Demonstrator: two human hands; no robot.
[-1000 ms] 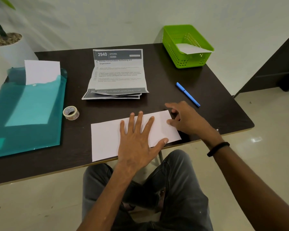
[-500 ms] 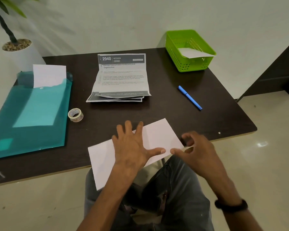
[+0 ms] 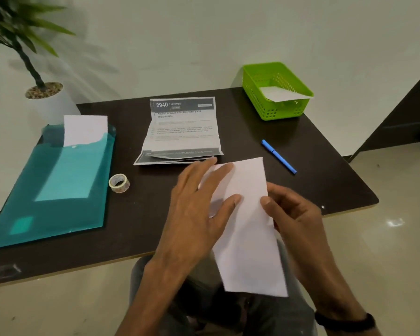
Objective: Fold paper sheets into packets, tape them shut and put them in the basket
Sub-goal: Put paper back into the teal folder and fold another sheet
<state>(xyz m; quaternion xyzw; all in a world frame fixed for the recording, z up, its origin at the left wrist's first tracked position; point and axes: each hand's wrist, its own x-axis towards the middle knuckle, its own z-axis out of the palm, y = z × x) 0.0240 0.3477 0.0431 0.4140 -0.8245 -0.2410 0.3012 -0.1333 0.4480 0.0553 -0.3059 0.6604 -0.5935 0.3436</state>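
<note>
One pen (image 3: 278, 156), tape roll (image 3: 119, 182), printed sheets (image 3: 182, 132)

basket (image 3: 250, 93) green, perforated; folder (image 3: 46, 190) teal; pen (image 3: 278, 156) blue; table (image 3: 136, 214) dark brown; folded sheet (image 3: 247, 238) white

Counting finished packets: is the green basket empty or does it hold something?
Not empty. The green basket holds one white folded paper, leaning inside with a corner poking over the near rim. Whether it is taped, cannot tell.

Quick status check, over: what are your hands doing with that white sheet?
Left hand flat on folded sheet. Right hand pinching its right edge; near end overhangs table. Nothing in the way.
</note>
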